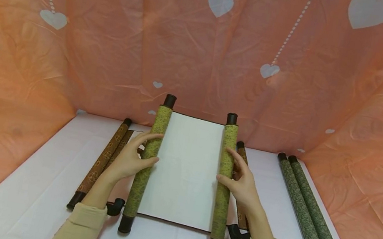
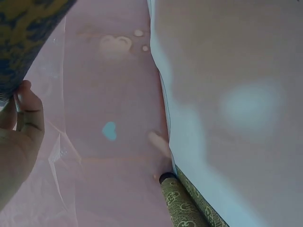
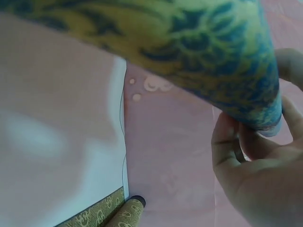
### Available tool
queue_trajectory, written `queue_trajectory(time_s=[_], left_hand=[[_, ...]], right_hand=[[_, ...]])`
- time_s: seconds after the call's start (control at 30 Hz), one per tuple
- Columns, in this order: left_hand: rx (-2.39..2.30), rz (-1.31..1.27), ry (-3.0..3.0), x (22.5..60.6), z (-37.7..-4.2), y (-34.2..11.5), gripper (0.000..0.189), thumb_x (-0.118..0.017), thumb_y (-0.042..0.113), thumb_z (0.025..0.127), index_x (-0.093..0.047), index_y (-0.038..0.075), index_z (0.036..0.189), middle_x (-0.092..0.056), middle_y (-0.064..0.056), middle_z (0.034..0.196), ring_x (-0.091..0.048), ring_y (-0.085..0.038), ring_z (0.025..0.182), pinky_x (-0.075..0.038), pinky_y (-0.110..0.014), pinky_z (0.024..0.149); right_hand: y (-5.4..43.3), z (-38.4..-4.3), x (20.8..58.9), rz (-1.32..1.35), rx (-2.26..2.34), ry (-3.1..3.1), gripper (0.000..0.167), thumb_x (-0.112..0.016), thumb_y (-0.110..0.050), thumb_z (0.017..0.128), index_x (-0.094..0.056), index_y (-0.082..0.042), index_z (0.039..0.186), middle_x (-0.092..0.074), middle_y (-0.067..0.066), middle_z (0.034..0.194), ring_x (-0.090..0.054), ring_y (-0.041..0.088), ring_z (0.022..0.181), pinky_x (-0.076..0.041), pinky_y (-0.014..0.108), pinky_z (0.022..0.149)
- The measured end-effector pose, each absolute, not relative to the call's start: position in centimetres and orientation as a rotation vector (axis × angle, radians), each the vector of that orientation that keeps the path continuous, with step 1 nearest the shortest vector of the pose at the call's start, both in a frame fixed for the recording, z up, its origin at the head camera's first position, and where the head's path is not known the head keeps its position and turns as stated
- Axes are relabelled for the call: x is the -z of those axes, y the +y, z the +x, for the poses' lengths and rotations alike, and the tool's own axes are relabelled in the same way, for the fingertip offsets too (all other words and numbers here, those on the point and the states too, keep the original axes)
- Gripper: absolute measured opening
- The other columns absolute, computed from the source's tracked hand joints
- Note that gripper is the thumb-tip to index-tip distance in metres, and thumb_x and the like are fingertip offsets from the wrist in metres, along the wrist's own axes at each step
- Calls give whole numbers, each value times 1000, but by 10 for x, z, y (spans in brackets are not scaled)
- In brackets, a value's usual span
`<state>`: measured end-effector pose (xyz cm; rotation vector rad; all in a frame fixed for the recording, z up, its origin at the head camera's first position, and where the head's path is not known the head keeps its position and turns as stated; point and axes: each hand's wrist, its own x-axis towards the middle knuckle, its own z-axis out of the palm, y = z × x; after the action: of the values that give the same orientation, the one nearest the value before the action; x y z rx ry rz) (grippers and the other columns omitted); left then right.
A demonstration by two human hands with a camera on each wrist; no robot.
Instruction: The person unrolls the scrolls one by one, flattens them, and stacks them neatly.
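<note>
A scroll with two yellow-green patterned rolls and black end knobs is held partly unrolled over the table, its white sheet [image 1: 188, 170] spread between them. My left hand [image 1: 130, 161] grips the left roll [image 1: 148, 159] near its middle, thumb on the front. On the other side my right hand [image 1: 243, 183] holds the right roll [image 1: 224, 184], with thumb and fingers around it. The right wrist view shows that roll [image 3: 189, 52] close up, blue on yellow. Under the held scroll lies a brown patterned scroll [image 1: 102, 159], largely covered by it.
Two dark green rolls [image 1: 308, 206] with black ends lie side by side at the table's right. Orange cloth [image 1: 113, 39] with white hearts hangs behind and at both sides. The table [image 1: 27, 168] has a white cover. A black device [image 1: 238, 235] sits by each wrist.
</note>
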<state>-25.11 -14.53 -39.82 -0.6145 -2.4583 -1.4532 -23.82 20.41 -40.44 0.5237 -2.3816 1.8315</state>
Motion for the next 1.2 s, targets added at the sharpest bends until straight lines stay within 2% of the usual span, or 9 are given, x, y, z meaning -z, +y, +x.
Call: queue_trajectory(time_s=[0.13, 0.27, 0.4, 0.53, 0.63, 0.73, 0.93, 1.07, 1.2], left_hand=[[1450, -627, -2452, 397, -251, -148, 66, -76, 0, 92, -54, 17, 152, -45, -13, 157, -49, -34, 130, -47, -48, 91], [1488, -621, -2460, 394, -249, -152, 68, -73, -2, 93, -50, 17, 154, -43, -15, 157, -47, -37, 134, -47, -53, 95], [1509, -634, -2467, 394, -249, -156, 66, -67, -5, 94, -51, 17, 154, -40, -16, 159, -43, -37, 139, -46, -54, 97], [1507, -644, -2488, 394, -250, -159, 65, -61, -6, 92, -54, 17, 152, -38, -15, 160, -46, -34, 129, -44, -48, 86], [1497, -628, -2509, 393, -250, -161, 66, -59, -7, 90, -55, 18, 152, -40, -13, 159, -46, -33, 120, -40, -46, 81], [1478, -616, -2518, 393, -250, -163, 63, -63, -4, 93, -55, 19, 152, -41, -13, 158, -46, -33, 127, -42, -48, 86], [1426, -586, -2533, 393, -251, -165, 62, -81, 14, 92, -57, 21, 150, -40, -14, 160, -37, -38, 146, -44, -54, 98], [1375, -555, -2524, 393, -250, -166, 62, -81, 9, 91, -59, 19, 148, -45, -13, 158, -41, -35, 137, -44, -48, 94], [1346, -562, -2492, 392, -250, -167, 61, -77, 0, 91, -58, 15, 147, -50, -14, 153, -47, -34, 131, -46, -47, 91]], right_hand=[[207, -239, 402, 558, -1854, -2356, 85, -70, 12, 90, -38, -18, 162, -49, 22, 152, -55, 32, 121, -53, 29, 87], [211, -240, 400, 580, -1835, -2361, 83, -66, 15, 89, -40, -15, 161, -41, 14, 161, -48, 34, 137, -47, 22, 94], [217, -241, 399, 605, -1751, -2402, 80, -61, 16, 88, -42, -14, 160, -36, 11, 166, -35, 34, 149, -43, 25, 90], [224, -241, 396, 625, -1693, -2421, 82, -55, 18, 86, -41, -12, 160, -35, 11, 166, -26, 31, 154, -38, 29, 87], [228, -241, 394, 635, -1672, -2423, 82, -53, 17, 85, -41, -11, 161, -35, 12, 166, -20, 31, 157, -36, 23, 93], [229, -240, 393, 652, -1691, -2413, 77, -59, 14, 90, -39, -10, 161, -33, 14, 167, -18, 34, 158, -34, 13, 100], [226, -240, 394, 613, -1729, -2394, 79, -76, 4, 91, -42, -14, 160, -37, 12, 164, -40, 34, 146, -45, 16, 98], [225, -238, 392, 578, -1704, -2387, 76, -76, 3, 91, -45, -15, 158, -48, 16, 154, -56, 24, 124, -51, 23, 89], [228, -236, 391, 558, -1708, -2376, 75, -74, 6, 91, -45, -14, 158, -56, 22, 141, -61, 15, 110, -53, 25, 84]])
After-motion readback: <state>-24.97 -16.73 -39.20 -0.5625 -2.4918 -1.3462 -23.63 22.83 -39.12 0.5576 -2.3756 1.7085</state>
